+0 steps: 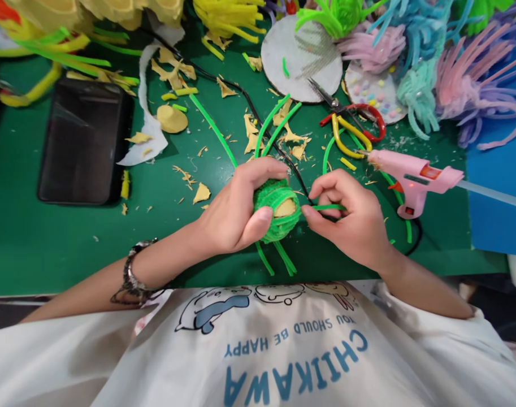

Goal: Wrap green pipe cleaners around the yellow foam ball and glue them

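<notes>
Mostly green ball [282, 217], yellow-patched

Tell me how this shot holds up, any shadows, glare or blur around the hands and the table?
In the head view, left hand, right hand and green-wrapped ball look fairly clear; a streaky shadow crosses the round white disc; faint reflections show on the black device's glossy face; the far left edge looks softer, perhaps from lens distortion.
</notes>
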The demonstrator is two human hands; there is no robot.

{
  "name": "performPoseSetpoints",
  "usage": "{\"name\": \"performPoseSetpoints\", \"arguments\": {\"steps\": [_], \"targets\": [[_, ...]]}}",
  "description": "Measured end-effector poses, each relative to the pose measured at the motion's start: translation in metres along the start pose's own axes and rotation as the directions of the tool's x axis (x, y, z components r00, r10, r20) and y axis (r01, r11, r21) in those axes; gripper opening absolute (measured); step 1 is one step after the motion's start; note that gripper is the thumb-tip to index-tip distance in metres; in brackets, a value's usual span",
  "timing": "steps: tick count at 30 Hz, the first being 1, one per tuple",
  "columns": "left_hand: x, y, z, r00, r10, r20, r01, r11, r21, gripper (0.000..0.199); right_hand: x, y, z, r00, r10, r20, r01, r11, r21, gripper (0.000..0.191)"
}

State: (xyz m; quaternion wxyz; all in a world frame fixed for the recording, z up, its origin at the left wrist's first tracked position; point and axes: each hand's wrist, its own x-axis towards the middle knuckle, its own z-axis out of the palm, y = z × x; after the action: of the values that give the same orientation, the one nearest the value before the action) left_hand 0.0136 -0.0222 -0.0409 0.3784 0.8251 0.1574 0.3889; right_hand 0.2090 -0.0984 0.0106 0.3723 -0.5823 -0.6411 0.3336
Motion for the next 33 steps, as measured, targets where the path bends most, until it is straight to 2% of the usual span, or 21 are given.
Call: {"name": "performPoseSetpoints", "arguments": {"steps": [9, 14, 19, 24, 27, 29, 33], "targets": [[-0.001, -0.001, 0.002, 1.0, 0.009, -0.011, -0.009, 1.0, -0.022, 0.045, 0.003, 0.004, 0.003, 0.994, 0.076, 0.077, -0.086, 0.987, 0.138, 0.019], [-0.002, 0.003, 0.007, 0.995, -0.004, -0.099, -0.003, 0.997, -0.077, 0.045, 0.004, 0.004, 0.003, 0.991, 0.069, 0.119, -0.092, 0.974, 0.206, 0.017], [0.002, 0.008, 0.01, 0.986, -0.011, -0.164, -0.014, 0.989, -0.149, 0.04, 0.003, 0.005, 0.004, 0.993, 0.039, 0.113, -0.066, 0.968, 0.242, 0.014], [0.005, 0.013, 0.01, 0.982, -0.082, -0.173, 0.06, 0.989, -0.134, 0.038, -0.002, 0.008, 0.009, 0.993, -0.074, 0.093, 0.059, 0.987, 0.15, 0.019], [0.005, 0.016, 0.011, 0.979, -0.122, -0.164, 0.099, 0.985, -0.14, 0.04, -0.006, 0.009, 0.014, 0.991, -0.119, 0.064, 0.106, 0.98, 0.171, 0.02], [0.004, 0.018, 0.011, 0.976, -0.142, -0.166, 0.112, 0.978, -0.178, 0.042, -0.008, 0.009, 0.016, 0.988, -0.138, 0.073, 0.122, 0.975, 0.187, 0.026], [0.003, 0.024, 0.012, 0.965, -0.173, -0.195, 0.12, 0.958, -0.259, 0.042, -0.01, 0.008, 0.02, 0.977, -0.202, 0.063, 0.2, 0.979, 0.035, 0.065]]}}
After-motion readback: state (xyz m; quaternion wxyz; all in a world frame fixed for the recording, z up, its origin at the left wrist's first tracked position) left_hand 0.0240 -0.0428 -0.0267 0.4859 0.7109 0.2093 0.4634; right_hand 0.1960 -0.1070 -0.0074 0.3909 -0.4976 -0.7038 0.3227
